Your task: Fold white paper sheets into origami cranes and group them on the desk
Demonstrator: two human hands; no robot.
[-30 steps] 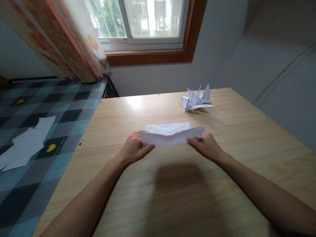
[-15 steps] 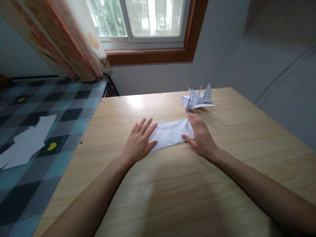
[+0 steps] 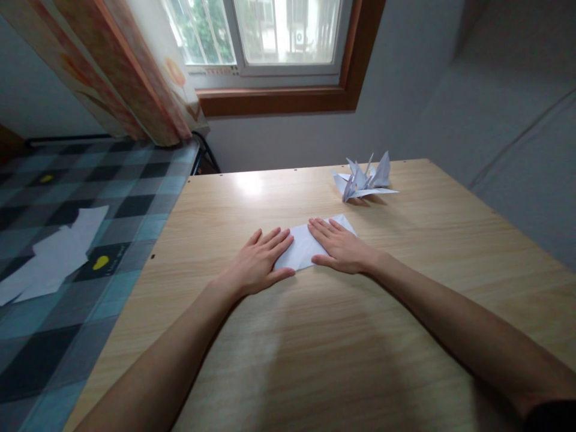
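Note:
A white sheet of folded paper (image 3: 300, 245) lies flat on the wooden table, a long strip running slightly uphill to the right. My left hand (image 3: 263, 258) rests palm down over its left end, fingers stretched out and thumb apart. Across the right half of the strip lies my right hand (image 3: 337, 245), also flat with its fingers extended. The paper's far right corner shows beyond the right hand's fingers. Parts of the strip under both palms are hidden.
Folded white paper cranes (image 3: 362, 180) stand at the back right of the wooden table (image 3: 315, 348). To the left, loose white paper pieces (image 3: 60, 255) lie on a checked cloth (image 3: 40, 354). A curtain (image 3: 130, 72) and window (image 3: 288, 36) are behind.
My right hand has slid left from the strip's right end onto its middle and pressed flat. My left hand has shifted slightly right and nearer me, staying on the paper. The view moved a little.

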